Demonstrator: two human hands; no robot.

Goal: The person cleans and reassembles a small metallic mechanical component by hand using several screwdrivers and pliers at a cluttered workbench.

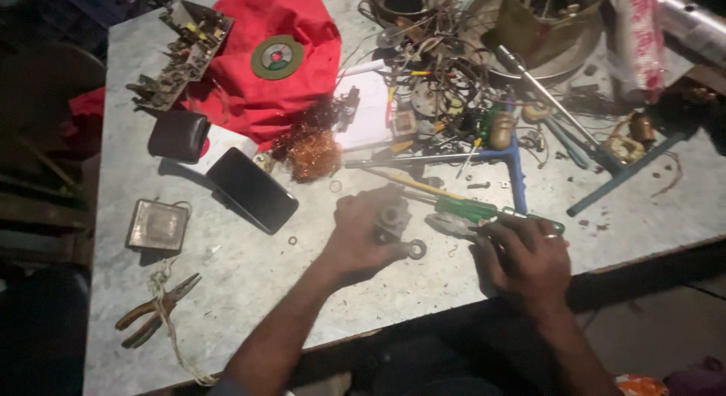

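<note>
1. Motor part, small and grey, sits on the surface under my left hand, fingers wrapped tight to steady it.
2. My right hand closes on green-handled pliers (jaws pointing at the part).
3. Metal bowl behind holds scrap parts.

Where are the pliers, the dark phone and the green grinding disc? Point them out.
pliers (155,311), head view, on the handles near the pivot.
dark phone (252,189), head view, middle of its screen.
green grinding disc (277,57), head view, on its face near the hub.
</note>
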